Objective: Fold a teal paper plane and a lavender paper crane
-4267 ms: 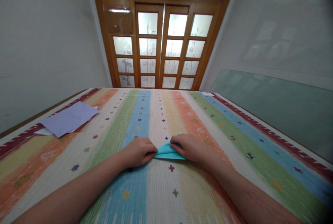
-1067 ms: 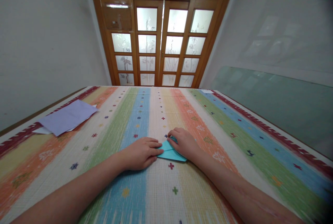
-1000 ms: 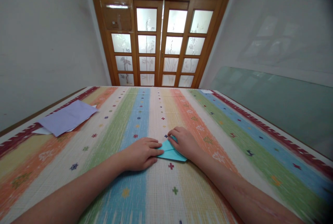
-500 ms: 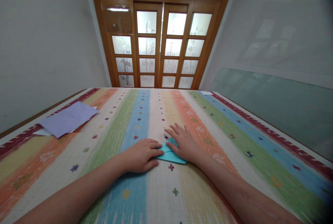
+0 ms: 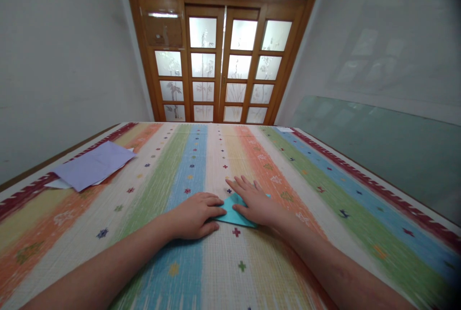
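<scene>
- The folded turquoise paper [image 5: 234, 214] lies flat on the striped mat [image 5: 324, 190], near the person and about midway across the mat's width.
- The right hand [image 5: 254, 202] lies palm down on the right part of the paper. Its fingers [image 5: 239, 186] are spread and stretched out flat, pointing away and a little left. It grasps nothing; it only presses on the sheet.
- The left hand [image 5: 196, 214] rests on the mat at the paper's left edge, fingers loosely curled inward. Its fingertips [image 5: 218, 212] touch the paper's left corner. Nothing is clasped in it; whether the tips pinch the edge or only pin it cannot be told.
- Between the two hands a small wedge of the paper shows; its near edge runs out to the right under the right wrist.
- Both forearms are bare and come in from the lower corners of the view, low over the mat.
- Sheets of lilac paper [image 5: 93, 166] lie well apart at the far left edge of the mat, with a bit of white sheet showing from under them.
- A wooden door with frosted glass panes [image 5: 225, 65] stands beyond the mat's far end.
- A greenish glass panel [image 5: 378, 142] leans along the right wall.
</scene>
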`<state>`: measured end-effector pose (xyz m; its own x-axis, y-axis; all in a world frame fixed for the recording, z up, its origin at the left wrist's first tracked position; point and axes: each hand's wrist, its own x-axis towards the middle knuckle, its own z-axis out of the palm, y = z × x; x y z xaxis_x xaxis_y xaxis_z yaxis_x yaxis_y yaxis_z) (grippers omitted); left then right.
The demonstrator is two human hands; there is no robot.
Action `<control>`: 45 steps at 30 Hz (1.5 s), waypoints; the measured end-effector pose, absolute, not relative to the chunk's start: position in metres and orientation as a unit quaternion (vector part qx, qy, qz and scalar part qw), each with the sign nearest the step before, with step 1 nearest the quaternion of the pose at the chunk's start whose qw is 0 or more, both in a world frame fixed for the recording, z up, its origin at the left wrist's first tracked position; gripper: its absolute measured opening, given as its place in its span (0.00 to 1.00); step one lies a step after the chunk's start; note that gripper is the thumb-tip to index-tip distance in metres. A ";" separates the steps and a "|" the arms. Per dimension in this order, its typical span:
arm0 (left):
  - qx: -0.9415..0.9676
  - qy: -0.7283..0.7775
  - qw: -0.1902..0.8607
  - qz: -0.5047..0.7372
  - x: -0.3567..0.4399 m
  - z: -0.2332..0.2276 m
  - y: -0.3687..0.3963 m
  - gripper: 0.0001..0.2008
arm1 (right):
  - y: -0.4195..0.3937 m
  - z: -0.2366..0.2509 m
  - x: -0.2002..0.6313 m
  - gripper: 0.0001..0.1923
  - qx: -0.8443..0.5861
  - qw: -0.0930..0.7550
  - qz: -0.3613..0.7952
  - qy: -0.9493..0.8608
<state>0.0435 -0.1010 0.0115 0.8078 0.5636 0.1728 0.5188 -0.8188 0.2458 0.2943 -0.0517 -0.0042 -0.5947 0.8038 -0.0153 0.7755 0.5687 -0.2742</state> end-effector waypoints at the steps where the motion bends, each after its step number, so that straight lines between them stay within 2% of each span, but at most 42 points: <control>1: 0.946 0.286 0.094 0.120 0.043 0.011 -0.101 0.20 | -0.049 -0.002 0.298 0.42 -0.453 0.047 0.135 -0.880; 11: 0.946 0.287 0.096 0.115 0.042 0.011 -0.101 0.21 | -0.012 0.006 0.356 0.54 -0.489 -0.016 0.203 -0.848; 16: 0.947 0.285 0.098 0.115 0.042 0.011 -0.101 0.20 | 0.006 0.003 0.384 0.55 -0.467 -0.012 0.228 -0.854; 26: 0.945 0.287 0.103 0.119 0.042 0.011 -0.101 0.20 | 0.013 0.010 0.408 0.59 -0.509 -0.037 0.248 -0.823; 32: 0.943 0.287 0.106 0.128 0.043 0.009 -0.101 0.20 | 0.014 0.011 0.415 0.47 -0.501 -0.003 0.235 -0.833; 34: 0.943 0.285 0.109 0.133 0.043 0.009 -0.100 0.20 | 0.015 0.014 0.409 0.39 -0.508 0.059 0.211 -0.833; 36: 0.943 0.284 0.110 0.135 0.044 0.009 -0.100 0.19 | 0.011 0.017 0.393 0.30 -0.521 0.160 0.140 -0.826; 38: 0.943 0.286 0.108 0.134 0.044 0.009 -0.100 0.19 | 0.003 0.019 0.370 0.23 -0.461 0.239 0.091 -0.850; 39: 0.943 0.286 0.107 0.134 0.044 0.009 -0.100 0.19 | -0.003 0.019 0.357 0.20 -0.414 0.252 0.091 -0.870; 41: 0.943 0.287 0.105 0.132 0.045 0.009 -0.100 0.19 | -0.016 0.016 0.331 0.14 -0.316 0.239 0.112 -0.911; 45: 0.944 0.287 0.102 0.126 0.045 0.009 -0.100 0.19 | -0.036 0.005 0.298 0.11 -0.199 0.184 0.116 -0.956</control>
<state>0.0447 -0.1002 0.0088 0.8030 0.5684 0.1791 0.5172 -0.8140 0.2644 0.2976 -0.0360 0.0053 -0.8531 0.4236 0.3045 0.3385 0.8936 -0.2946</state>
